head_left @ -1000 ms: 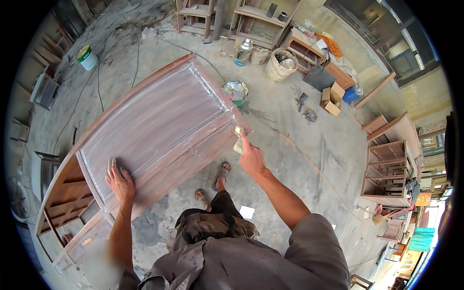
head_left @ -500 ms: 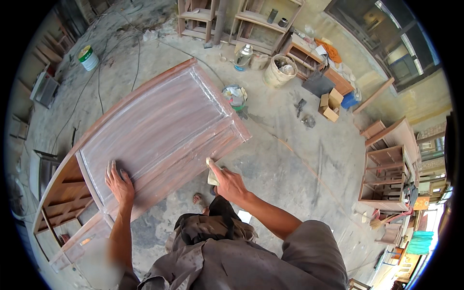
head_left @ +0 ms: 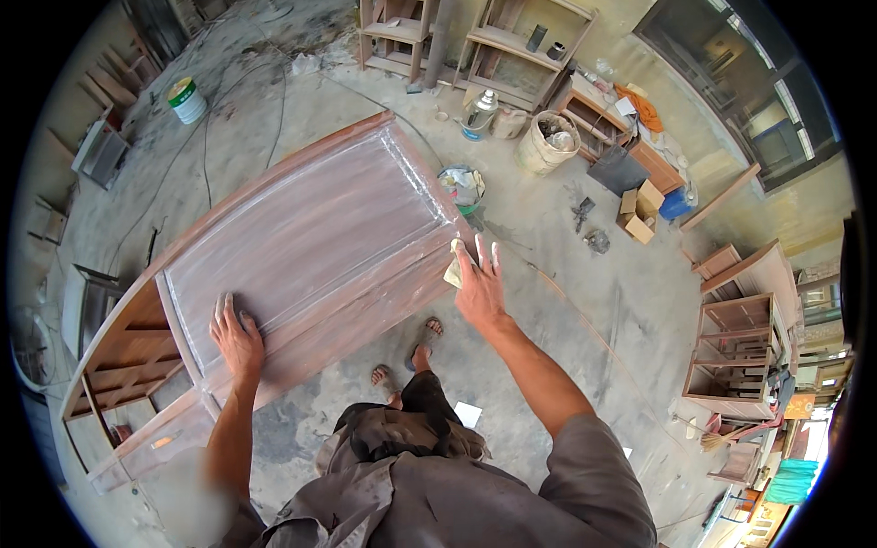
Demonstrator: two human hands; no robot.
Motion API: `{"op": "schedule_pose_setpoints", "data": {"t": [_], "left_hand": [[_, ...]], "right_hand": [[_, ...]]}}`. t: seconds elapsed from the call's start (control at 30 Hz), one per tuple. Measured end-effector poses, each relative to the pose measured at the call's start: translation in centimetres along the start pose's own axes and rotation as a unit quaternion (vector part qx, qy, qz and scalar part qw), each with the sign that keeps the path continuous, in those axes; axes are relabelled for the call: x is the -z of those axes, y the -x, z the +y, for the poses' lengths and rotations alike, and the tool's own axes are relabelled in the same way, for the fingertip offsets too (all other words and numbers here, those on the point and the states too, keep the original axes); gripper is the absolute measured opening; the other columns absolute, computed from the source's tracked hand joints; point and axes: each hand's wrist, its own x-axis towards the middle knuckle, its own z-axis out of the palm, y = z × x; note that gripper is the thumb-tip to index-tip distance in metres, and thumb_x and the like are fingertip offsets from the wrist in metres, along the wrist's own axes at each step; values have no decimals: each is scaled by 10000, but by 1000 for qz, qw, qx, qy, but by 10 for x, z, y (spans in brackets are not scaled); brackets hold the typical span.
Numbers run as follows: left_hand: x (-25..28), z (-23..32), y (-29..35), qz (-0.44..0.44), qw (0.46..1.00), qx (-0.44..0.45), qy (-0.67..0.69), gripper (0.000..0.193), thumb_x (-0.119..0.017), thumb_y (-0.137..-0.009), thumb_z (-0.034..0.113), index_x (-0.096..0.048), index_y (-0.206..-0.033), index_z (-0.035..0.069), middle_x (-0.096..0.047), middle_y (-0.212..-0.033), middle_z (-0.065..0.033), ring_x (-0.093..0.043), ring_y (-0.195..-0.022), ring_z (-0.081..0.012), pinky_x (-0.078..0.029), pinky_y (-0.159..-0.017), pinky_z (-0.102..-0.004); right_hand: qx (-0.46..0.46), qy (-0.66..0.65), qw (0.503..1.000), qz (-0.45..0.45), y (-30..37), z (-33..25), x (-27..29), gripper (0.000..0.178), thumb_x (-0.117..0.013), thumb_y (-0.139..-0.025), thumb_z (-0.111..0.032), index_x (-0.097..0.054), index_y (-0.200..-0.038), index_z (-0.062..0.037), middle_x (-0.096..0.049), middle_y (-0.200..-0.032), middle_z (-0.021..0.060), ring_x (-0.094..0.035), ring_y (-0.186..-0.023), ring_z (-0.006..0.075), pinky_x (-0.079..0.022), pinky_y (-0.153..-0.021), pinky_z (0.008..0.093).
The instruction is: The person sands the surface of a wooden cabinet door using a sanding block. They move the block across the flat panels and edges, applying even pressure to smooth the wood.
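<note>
A large reddish-brown wooden cabinet [head_left: 292,228] lies in front of me, its flat panelled side up and streaked with whitish dust along the mouldings. My left hand [head_left: 239,345] rests flat on the panel near its lower left part, fingers stretched out and holding nothing. At the panel's near right corner, my right hand [head_left: 481,292] grips a folded cream piece of sandpaper [head_left: 452,273] against the edge strip. Its thumb side pinches the piece while other fingers, white with dust, stick out. Part of the sandpaper is hidden behind the hand.
Beyond the panel's right end stand a tub of rags [head_left: 463,187], a metal can [head_left: 480,114] and a dirty bucket [head_left: 548,143]. A cardboard box [head_left: 639,212] sits farther right. Cables [head_left: 208,155] cross the concrete floor. Unfinished wooden furniture [head_left: 735,352] stands at the right.
My right hand has moved away and to the right along the panel's near edge, from mid-edge to the corner, with the sandpaper. My left hand stays on the same part of the panel.
</note>
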Motion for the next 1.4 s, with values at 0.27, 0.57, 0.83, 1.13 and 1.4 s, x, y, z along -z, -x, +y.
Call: {"op": "schedule_pose_setpoints", "data": {"t": [0.27,0.57,0.83,1.13,1.4], "left_hand": [[-3,-1,1,16,1000,-1,9,490,-551,-1014,157,-487,-1483,34,-509,-1512,-188,-402,-1438,-401,-282,-1205,-519],[-2,-2,2,20,1000,1,6,488,-550,-1011,151,-491,-1481,31,-510,-1513,-184,-410,-1433,-393,-286,-1202,-517],[1,2,1,12,1000,5,11,493,-558,-1008,151,-490,-1483,35,-513,-1510,-180,-400,-1440,-388,-285,-1202,-517],[-1,1,-2,30,999,-11,24,513,-575,-992,127,-482,-1488,33,-517,-1502,-184,-406,-1434,-390,-284,-1201,-520],[-2,-1,0,23,1000,-4,17,503,-566,-998,127,-482,-1485,31,-512,-1505,-188,-397,-1440,-393,-279,-1205,-518]], "right_hand": [[54,-11,998,8,-1,-5,4,613,-609,-913,-105,-454,-1487,45,-740,-1110,243,-358,-1474,479,-135,-1233,666],[30,-42,998,-24,1,-30,8,647,-653,-884,-80,-457,-1492,19,-551,-1385,322,-361,-1452,513,-158,-1219,681],[101,-114,987,-47,33,-96,-27,644,-675,-895,-120,-461,-1495,-25,-568,-1391,323,-361,-1470,489,-192,-1207,697],[43,-92,994,-38,35,-90,-14,634,-663,-913,-129,-448,-1497,-7,-538,-1394,362,-348,-1448,553,-145,-1211,702],[12,-88,996,4,37,-70,-12,642,-678,-911,-146,-467,-1510,-45,-519,-1471,282,-330,-1471,536,-146,-1206,723]]}}
